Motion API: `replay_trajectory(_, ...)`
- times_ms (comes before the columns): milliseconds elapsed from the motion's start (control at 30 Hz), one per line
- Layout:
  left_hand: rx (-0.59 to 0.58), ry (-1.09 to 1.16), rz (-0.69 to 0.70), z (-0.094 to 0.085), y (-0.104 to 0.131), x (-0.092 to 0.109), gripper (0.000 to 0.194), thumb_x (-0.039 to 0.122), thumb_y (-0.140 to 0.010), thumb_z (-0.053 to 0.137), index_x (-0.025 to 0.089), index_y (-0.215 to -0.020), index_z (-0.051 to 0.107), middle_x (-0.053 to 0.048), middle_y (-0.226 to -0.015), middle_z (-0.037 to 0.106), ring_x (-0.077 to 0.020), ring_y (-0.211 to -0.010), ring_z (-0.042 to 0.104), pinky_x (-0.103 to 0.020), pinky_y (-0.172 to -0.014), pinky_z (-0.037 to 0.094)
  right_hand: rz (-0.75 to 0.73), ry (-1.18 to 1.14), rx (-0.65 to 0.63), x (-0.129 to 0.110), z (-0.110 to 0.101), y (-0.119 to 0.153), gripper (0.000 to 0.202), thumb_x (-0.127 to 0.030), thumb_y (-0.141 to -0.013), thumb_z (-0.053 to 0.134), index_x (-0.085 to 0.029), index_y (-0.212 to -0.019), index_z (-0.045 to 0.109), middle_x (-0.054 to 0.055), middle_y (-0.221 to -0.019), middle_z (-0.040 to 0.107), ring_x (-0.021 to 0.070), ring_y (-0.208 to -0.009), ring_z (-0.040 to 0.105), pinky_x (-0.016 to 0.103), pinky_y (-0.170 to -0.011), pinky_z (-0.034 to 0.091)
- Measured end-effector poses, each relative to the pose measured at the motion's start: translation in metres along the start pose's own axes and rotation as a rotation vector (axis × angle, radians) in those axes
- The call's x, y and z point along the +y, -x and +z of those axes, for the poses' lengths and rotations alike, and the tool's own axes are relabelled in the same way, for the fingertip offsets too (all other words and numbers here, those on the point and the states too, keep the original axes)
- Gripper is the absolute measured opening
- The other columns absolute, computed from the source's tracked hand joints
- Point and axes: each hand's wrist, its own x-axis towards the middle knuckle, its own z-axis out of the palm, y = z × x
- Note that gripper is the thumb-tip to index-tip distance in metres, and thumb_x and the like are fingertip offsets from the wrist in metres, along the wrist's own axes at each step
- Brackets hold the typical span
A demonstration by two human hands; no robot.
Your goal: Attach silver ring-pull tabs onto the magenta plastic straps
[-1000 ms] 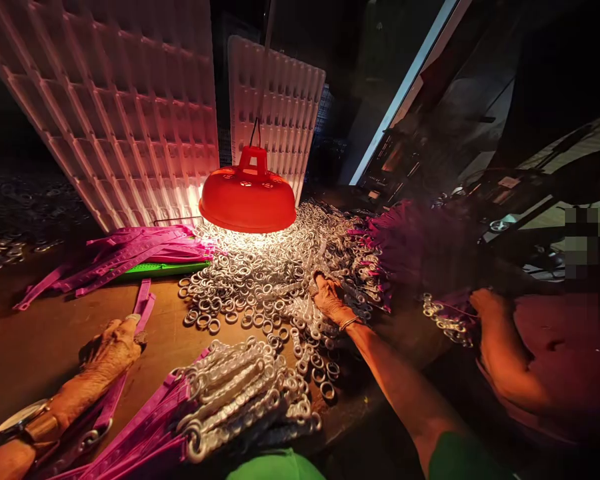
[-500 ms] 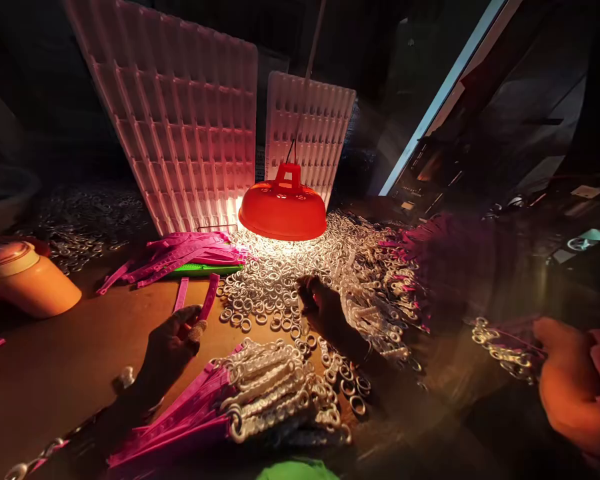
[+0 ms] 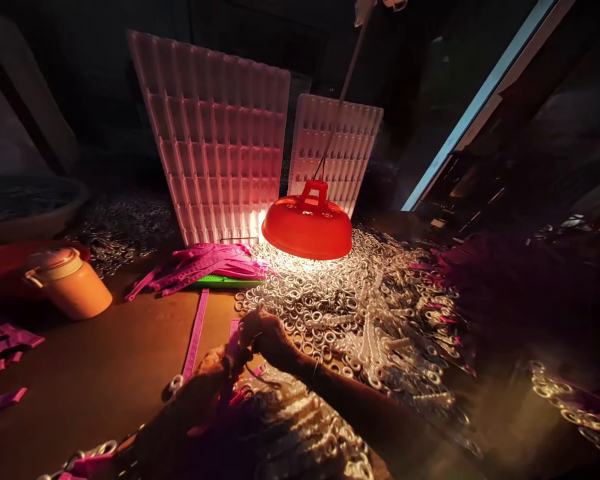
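Standing at far left on the brown table: an orange jug, with loose pink strips near it. Further right, leaning upright: two white grid trays. Meeting just below centre: left hand and right hand, fingers pressed onto one pink strip between them; exact grip cannot be told in the dark. Hanging beyond: a red lamp over a heap of silver rings.

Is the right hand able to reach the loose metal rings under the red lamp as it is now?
Probably yes: the right hand sits at the near edge of the metal rings, and nothing lies between; the red lamp hangs above them.
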Motion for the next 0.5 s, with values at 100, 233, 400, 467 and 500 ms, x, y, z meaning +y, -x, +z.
replay_trajectory(100,0.026,0.117,-0.017,0.002,-0.007,0.002,0.060,0.049,-0.029,0.089,0.014,-0.071,0.066,-0.005,-0.078,0.069,-0.0199,-0.079,0.064,-0.028,-0.070,0.051,-0.127,0.508,0.028,0.005,-0.031,-0.021,0.014,-0.027,-0.081,0.048,-0.018,-0.070,0.050,-0.001,-0.065,0.054,0.0105,-0.058,0.047,0.022,-0.053,0.040)
replay_trajectory(233,0.022,0.213,0.041,-0.016,-0.023,0.003,0.050,0.037,-0.037,0.090,0.013,-0.072,0.064,-0.003,-0.072,0.068,-0.0161,-0.067,0.065,-0.027,-0.066,0.053,-0.132,1.116,0.146,0.012,-0.089,-0.063,0.010,-0.012,-0.078,0.050,-0.014,-0.087,0.054,0.007,-0.085,0.059,0.0160,-0.079,0.051,0.028,-0.074,0.040)
replay_trajectory(400,0.070,0.238,0.042,-0.034,-0.034,-0.004,0.048,0.029,-0.045,0.089,0.012,-0.082,0.064,-0.004,-0.075,0.069,-0.0084,-0.052,0.056,-0.018,-0.045,0.044,-0.046,1.231,0.248,0.021,-0.136,-0.104,0.022,0.001,-0.071,0.046,-0.011,-0.086,0.056,0.005,-0.074,0.054,0.0155,-0.076,0.049,0.030,-0.073,0.033)
replay_trajectory(467,0.079,0.240,0.033,-0.035,-0.035,-0.005,0.046,0.028,-0.047,0.087,0.011,-0.083,0.064,-0.005,-0.071,0.068,-0.0087,-0.050,0.055,-0.018,-0.042,0.042,-0.034,1.242,0.280,0.023,-0.143,-0.112,0.019,0.002,-0.071,0.047,-0.013,-0.079,0.056,0.003,-0.070,0.052,0.0136,-0.071,0.047,0.030,-0.069,0.031)
replay_trajectory(500,0.086,0.234,0.028,-0.034,-0.035,-0.005,0.045,0.028,-0.048,0.086,0.011,-0.083,0.065,-0.005,-0.069,0.067,-0.0091,-0.049,0.056,-0.019,-0.043,0.043,-0.034,1.241,0.295,0.024,-0.144,-0.113,0.018,0.002,-0.070,0.048,-0.014,-0.077,0.056,0.001,-0.067,0.050,0.0128,-0.069,0.046,0.029,-0.068,0.031)
